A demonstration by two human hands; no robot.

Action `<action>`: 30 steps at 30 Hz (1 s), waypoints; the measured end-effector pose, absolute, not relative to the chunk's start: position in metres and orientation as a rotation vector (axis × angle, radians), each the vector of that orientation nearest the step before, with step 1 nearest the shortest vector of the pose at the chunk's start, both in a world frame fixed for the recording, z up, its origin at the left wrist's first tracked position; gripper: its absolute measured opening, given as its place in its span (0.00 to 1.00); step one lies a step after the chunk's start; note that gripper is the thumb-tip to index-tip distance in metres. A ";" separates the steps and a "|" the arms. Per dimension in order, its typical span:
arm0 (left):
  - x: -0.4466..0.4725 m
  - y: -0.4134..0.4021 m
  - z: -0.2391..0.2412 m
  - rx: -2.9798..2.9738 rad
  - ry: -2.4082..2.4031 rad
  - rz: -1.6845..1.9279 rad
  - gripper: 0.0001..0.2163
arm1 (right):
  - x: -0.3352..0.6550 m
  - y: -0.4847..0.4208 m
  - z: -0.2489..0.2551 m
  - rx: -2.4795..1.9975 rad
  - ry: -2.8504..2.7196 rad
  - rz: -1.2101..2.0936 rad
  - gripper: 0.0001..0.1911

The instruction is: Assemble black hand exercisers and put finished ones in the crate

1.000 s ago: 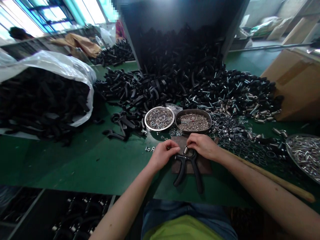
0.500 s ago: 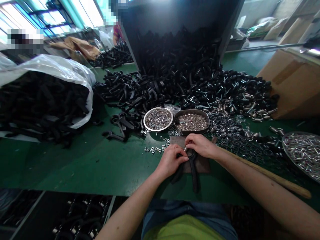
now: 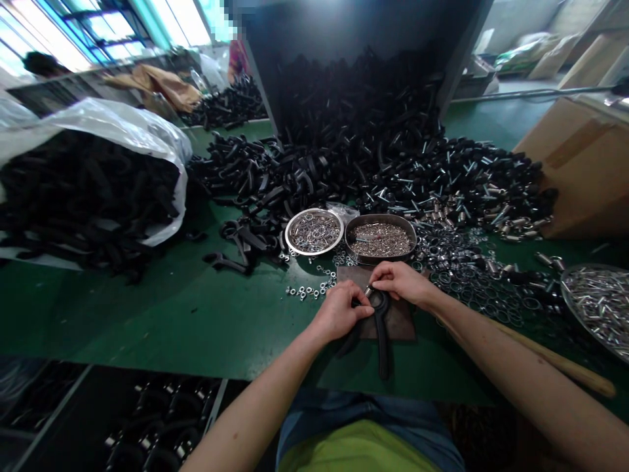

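Note:
A black hand-grip exerciser lies on a brown pad on the green table, its two handles pointing toward me. My left hand is closed around its left handle near the top. My right hand pinches the small metal spring part at the exerciser's head. Just beyond my hands stand a round steel dish of rings and a darker dish of small metal pieces. Loose nuts lie left of the pad.
A huge heap of black handles spills from a bin behind the dishes. A plastic bag of black parts sits at left. Springs and rings litter the right side, with another tray, a wooden stick and a cardboard box.
My left hand moved right from the pad's edge onto the exerciser's left handle and closed on it. The exerciser's handles came closer together. My right hand stays at the spring end.

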State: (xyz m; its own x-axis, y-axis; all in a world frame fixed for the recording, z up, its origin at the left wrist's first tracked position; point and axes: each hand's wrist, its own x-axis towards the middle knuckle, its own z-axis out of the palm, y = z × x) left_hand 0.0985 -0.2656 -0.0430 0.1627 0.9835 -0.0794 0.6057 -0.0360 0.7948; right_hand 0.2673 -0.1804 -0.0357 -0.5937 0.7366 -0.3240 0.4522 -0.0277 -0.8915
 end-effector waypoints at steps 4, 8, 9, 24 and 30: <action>0.098 -0.265 -0.040 1.725 1.513 0.637 0.02 | 0.267 -0.180 -0.033 -1.265 -2.040 1.643 0.06; 0.100 -0.267 -0.038 1.765 1.508 0.635 0.02 | 0.266 -0.181 -0.033 -1.274 -2.105 1.594 0.04; 0.100 -0.267 -0.037 1.768 1.515 0.632 0.02 | 0.265 -0.182 -0.033 -1.277 -2.123 1.578 0.03; 0.119 -0.308 -0.036 2.232 1.865 0.652 0.08 | 0.390 -0.236 -0.040 -1.673 -2.613 -0.115 0.09; 0.120 -0.332 -0.036 2.341 1.942 0.261 0.21 | 0.396 -0.247 -0.045 -1.807 -2.555 -0.255 0.11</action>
